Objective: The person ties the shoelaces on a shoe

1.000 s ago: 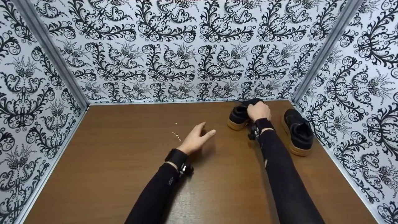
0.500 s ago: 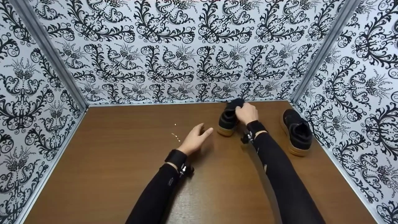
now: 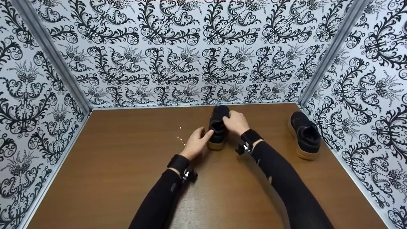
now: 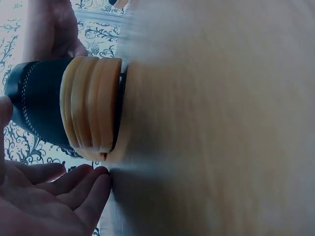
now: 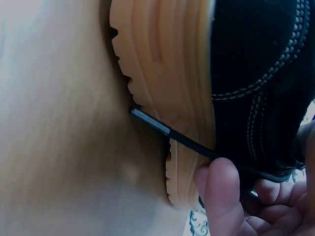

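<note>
Brown wood-look surface here, boxed in by damask-print panels, with the back wall just past the toe of the sneaker being handled. A second sneaker, same black with gum sole, sits well off to the right near the right wall, toe facing away and a bit left. There are also some little bright specks on the surface just left of the left hand.

The black sneaker is upright between the two hands, in the far part of the surface and a bit right of centre. Toe points at the back wall, heel toward the person, so its long axis runs pretty much front to back. Can't tell if the gum sole is fully down or slightly up. A loose lace hangs down over it.

Right hand has its fingers curled on the upper, gripping it on the right side. Left hand is spread wide with the thumb out, right by the heel on the left, not gripping. Can't tell if that thumb actually touches.
</note>
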`<state>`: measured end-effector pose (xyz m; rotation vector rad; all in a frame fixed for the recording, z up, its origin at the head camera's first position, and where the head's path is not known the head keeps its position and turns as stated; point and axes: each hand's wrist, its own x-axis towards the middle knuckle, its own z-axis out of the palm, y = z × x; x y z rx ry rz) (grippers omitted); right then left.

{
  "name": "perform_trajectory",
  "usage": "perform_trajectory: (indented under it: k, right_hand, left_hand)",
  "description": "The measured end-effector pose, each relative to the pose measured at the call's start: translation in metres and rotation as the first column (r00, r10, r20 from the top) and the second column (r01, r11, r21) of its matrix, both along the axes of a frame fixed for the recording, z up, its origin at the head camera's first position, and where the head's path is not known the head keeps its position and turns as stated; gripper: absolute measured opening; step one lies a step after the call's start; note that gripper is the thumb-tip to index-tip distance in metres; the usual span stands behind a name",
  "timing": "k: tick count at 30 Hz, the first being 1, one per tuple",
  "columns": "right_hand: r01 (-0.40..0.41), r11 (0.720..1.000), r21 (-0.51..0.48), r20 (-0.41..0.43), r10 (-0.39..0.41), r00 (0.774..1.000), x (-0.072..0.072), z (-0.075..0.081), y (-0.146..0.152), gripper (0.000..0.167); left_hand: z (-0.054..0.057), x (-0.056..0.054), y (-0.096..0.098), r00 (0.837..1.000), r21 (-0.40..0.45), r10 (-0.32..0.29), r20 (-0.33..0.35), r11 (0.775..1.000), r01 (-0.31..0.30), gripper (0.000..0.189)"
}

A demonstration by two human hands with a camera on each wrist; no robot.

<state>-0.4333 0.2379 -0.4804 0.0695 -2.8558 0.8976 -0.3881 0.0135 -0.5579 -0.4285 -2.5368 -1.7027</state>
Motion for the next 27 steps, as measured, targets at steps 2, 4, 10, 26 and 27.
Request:
perform_trajectory:
  k: [2, 4, 10, 26, 27]
  right_hand:
    - [-0.009, 1.000, -0.004, 0.019, 0.009, 1.000, 0.002, -0.001, -0.003, 0.028]
    - [-0.014, 1.000, -0.006, 0.031, 0.014, 0.999, 0.003, -0.002, -0.006, 0.026]
    - [-0.081, 0.997, -0.014, 0.003, 0.081, 0.997, 0.010, -0.001, -0.011, 0.023]
    - [-0.155, 0.987, -0.051, -0.028, 0.154, 0.988, 0.030, -0.006, -0.022, 0.028]
    - [-0.154, 0.987, -0.051, -0.030, 0.153, 0.988, 0.031, -0.007, -0.022, 0.027]
  left_hand:
    - [-0.009, -0.006, -0.004, 1.000, 0.026, -0.002, -0.025, 1.000, 0.002, 0.097]
    - [0.005, 0.004, -0.006, 1.000, 0.070, -0.010, 0.007, 0.997, 0.010, 0.094]
    - [0.035, 0.022, -0.003, 1.000, 0.078, 0.014, 0.026, 0.997, -0.016, 0.072]
    - [0.035, 0.018, -0.007, 0.990, 0.095, 0.066, -0.124, 0.994, -0.055, 0.052]
    - [0.035, 0.018, -0.007, 0.990, 0.091, 0.070, -0.124, 0.994, -0.059, 0.051]
